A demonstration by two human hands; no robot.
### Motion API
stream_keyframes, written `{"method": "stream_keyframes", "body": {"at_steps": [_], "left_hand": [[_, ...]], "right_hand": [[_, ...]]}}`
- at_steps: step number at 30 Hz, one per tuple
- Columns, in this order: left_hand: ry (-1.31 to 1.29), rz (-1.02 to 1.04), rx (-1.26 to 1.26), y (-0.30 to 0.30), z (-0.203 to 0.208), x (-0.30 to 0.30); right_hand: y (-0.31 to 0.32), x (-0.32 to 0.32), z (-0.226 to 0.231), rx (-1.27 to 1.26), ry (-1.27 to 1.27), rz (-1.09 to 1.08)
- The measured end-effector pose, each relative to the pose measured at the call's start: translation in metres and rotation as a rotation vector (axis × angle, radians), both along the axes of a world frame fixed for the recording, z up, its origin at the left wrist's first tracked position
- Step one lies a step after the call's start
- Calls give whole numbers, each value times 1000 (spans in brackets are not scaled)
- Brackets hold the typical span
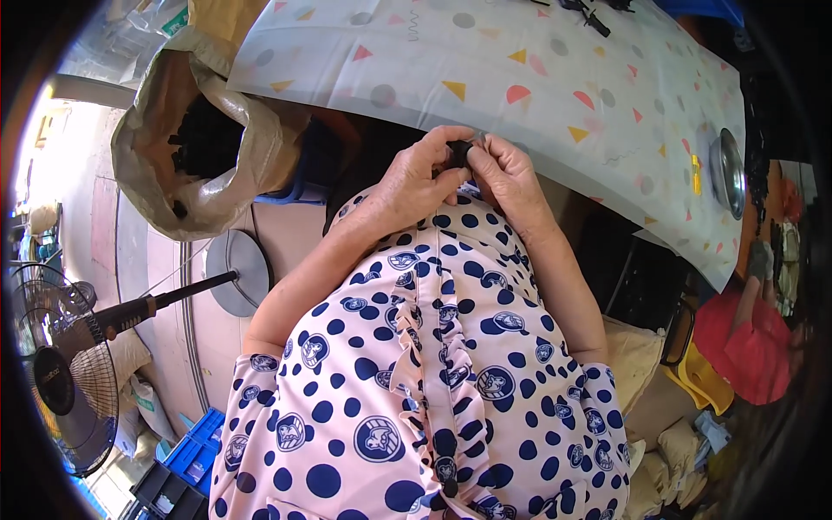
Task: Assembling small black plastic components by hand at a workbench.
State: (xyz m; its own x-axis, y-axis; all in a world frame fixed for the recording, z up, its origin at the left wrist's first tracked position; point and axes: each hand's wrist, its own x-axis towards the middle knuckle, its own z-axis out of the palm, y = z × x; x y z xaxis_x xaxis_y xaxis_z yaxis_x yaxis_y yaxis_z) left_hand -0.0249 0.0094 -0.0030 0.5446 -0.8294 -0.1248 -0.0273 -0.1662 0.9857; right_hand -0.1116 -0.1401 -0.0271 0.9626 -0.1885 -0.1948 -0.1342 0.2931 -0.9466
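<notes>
Close together in front of my chest, at the near edge of the table, both hands are closed around one small black piece [460, 153]. My left hand [418, 173] pinches it from the left with thumb and fingers. From the right, the thumb and forefinger of my right hand [510, 176] meet it. The fingers cover much of the piece, so its exact kind cannot be made out. More black pieces [589, 17] lie in a loose heap at the far side of the patterned tablecloth [485, 65].
Left of the table stands an open woven sack [251, 147] with black pieces inside. A metal dish [732, 173] and a small yellow item [696, 173] sit at the table's right end. A standing fan [65, 381] and blue crates [192, 451] are at lower left.
</notes>
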Motion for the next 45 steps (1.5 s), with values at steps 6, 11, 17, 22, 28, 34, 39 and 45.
{"method": "stream_keyframes", "body": {"at_steps": [6,11,17,22,28,34,39,45], "left_hand": [[45,22,-59,3,0,2],[-37,62,-94,3,-5,3],[-305,245,-104,13,-7,3],[-434,452,-80,32,5,16],[-289,545,-225,47,-7,31],[169,442,-364,54,10,39],[171,433,-366,57,9,45],[-12,442,-363,54,8,59]], "right_hand": [[7,-7,10,-235,13,54],[12,1,13,-378,8,60],[28,19,14,-415,-115,65],[48,51,28,-439,-66,95],[59,86,29,-643,-159,189],[41,97,61,-528,-66,446],[41,107,70,-563,-9,533],[39,122,74,-541,-25,550]]}}
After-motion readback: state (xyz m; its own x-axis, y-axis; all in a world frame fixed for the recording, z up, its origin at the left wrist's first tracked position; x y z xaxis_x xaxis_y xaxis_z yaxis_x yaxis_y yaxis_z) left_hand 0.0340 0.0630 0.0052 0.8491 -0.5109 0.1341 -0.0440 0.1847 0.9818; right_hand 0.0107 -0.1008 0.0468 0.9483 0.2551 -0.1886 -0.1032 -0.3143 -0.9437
